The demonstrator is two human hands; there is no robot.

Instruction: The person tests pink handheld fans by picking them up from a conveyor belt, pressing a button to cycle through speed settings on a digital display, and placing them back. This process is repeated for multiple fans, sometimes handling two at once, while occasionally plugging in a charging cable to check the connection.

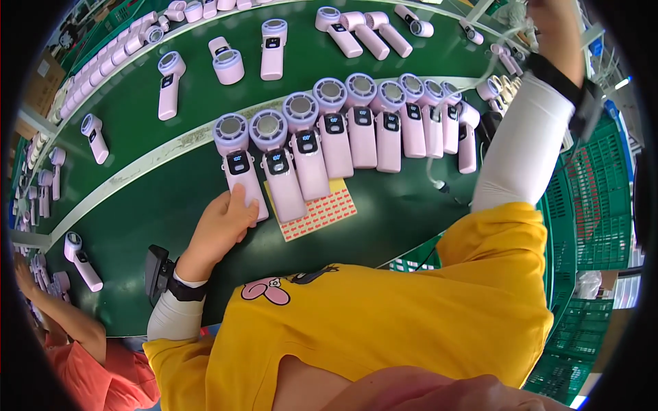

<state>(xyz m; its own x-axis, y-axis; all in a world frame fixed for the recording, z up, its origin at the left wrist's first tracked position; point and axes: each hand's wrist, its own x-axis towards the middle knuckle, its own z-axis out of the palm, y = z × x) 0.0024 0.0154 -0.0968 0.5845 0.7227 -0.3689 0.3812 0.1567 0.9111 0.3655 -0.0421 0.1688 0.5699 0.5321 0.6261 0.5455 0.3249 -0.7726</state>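
My left hand (226, 219) is closed round the lower end of a pale pink handheld fan (241, 164), with its thumb on the front of the handle. That fan stands at the left end of a row of similar handheld fans (337, 137), most with lit displays and round lilac heads. Beneath the nearest ones lies a yellow sheet with red stickers (321, 216). At the upper right rim my right hand (554, 31) is raised beyond the row, close to a white cable (495, 58); its fingers are cut off by the picture's edge.
Across a pale metal rail (147, 159), more fans (273, 51) lie spread on the green surface, with a dense line of them at the far left. Green crates (589, 198) stand to my right. A co-worker in an orange shirt (103, 370) sits at lower left.
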